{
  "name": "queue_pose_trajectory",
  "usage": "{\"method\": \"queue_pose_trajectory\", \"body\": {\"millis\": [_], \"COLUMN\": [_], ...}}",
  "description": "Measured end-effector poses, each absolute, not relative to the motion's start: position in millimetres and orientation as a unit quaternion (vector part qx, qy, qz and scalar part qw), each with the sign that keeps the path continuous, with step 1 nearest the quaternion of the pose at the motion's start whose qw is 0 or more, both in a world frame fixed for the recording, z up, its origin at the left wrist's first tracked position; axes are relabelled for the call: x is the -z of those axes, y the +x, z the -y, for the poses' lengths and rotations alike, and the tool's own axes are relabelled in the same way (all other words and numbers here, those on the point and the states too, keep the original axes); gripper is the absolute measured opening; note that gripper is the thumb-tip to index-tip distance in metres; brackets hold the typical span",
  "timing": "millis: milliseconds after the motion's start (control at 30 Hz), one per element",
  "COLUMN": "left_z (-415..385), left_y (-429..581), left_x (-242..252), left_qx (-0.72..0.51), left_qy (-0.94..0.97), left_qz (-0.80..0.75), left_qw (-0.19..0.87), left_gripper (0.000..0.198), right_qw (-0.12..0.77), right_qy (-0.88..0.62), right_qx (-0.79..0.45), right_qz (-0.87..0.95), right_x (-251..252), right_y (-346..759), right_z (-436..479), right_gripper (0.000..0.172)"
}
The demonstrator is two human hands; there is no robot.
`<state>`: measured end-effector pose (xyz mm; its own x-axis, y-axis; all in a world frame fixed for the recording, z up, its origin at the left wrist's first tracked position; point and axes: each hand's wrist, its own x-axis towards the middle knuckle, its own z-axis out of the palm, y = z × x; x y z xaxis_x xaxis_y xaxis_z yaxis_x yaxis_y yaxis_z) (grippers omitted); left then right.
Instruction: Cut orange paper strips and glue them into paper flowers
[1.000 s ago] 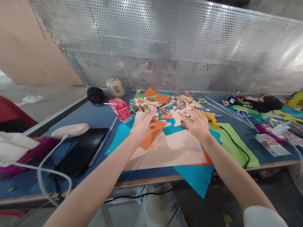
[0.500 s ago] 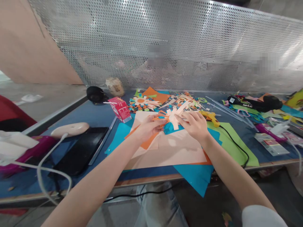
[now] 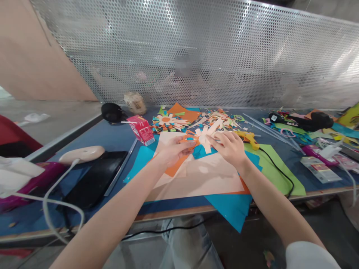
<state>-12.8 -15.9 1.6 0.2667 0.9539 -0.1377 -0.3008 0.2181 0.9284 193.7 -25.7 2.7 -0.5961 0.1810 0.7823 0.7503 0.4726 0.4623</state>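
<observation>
Both my hands hold a cut paper flower (image 3: 204,135) with cream petals over orange ones, lifted a little above the sheets. My left hand (image 3: 171,149) pinches its orange left edge. My right hand (image 3: 230,147) pinches the cream petals from the right. Under them lie a cream sheet (image 3: 202,179), an orange sheet (image 3: 175,166) and a turquoise sheet (image 3: 232,211) that hangs over the table's front edge. A finished paper flower (image 3: 168,121) lies further back.
A yellow glue gun (image 3: 248,137) with a black cord lies right of my right hand on a green sheet (image 3: 276,168). A red carton (image 3: 141,129), black tablet (image 3: 97,181) and cream device (image 3: 81,154) are left. Paper scraps and tools crowd the right; a perforated metal screen (image 3: 196,52) stands behind.
My hands came together and lifted the cream and orange flower off the sheets; since half a second ago they have hardly moved.
</observation>
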Motion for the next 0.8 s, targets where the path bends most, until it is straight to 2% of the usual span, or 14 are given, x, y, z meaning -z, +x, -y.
{"method": "queue_pose_trajectory", "body": {"millis": [533, 800], "left_z": [14.1, 14.7], "left_y": [-14.7, -13.1], "left_x": [-0.6, 3.3], "left_qx": [-0.452, -0.433], "left_qy": [0.408, 0.415], "left_qz": [-0.371, -0.363], "left_qw": [0.701, 0.713], "left_gripper": [0.017, 0.024], "right_qw": [0.32, 0.322], "right_qy": [-0.301, -0.29], "right_qx": [0.43, 0.432], "right_qz": [0.789, 0.791], "right_x": [-3.5, -4.2], "right_y": [194.4, 192.1], "right_z": [26.3, 27.5], "right_gripper": [0.016, 0.018]}}
